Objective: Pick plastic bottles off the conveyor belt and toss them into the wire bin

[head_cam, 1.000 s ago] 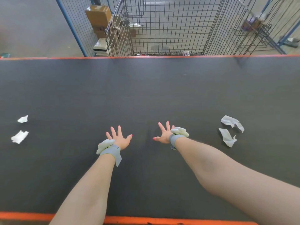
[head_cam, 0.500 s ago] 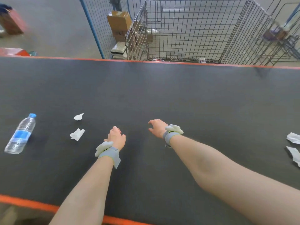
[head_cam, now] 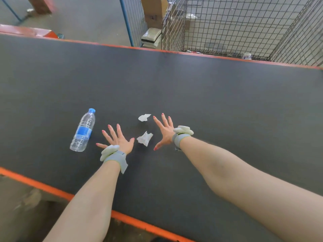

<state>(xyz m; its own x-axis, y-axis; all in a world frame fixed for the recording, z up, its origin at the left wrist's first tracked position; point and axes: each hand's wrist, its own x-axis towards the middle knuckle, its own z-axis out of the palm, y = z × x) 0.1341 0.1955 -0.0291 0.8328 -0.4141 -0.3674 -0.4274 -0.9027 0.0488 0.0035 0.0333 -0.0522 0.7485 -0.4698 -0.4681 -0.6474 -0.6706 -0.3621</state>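
A clear plastic bottle [head_cam: 83, 131] with a blue cap and blue label lies on its side on the dark conveyor belt [head_cam: 201, 102], left of centre in the frame, cap pointing toward the top. Just to its right the left hand [head_cam: 118, 141] is held flat with all its fingers spread wide, gripping nothing and not touching the bottle. The right hand [head_cam: 165, 131], nearer the centre, is splayed the same way and also empty. Between the two hands lie two crumpled paper scraps [head_cam: 144, 138] (one near the right fingertips, one lower down by the wrists). Each wrist wears a grey band [head_cam: 115, 157] with a pale pad. The wire bin [head_cam: 227, 27] stands beyond the belt's far orange edge in the upper right, with cardboard boxes [head_cam: 153, 7] just left of it.
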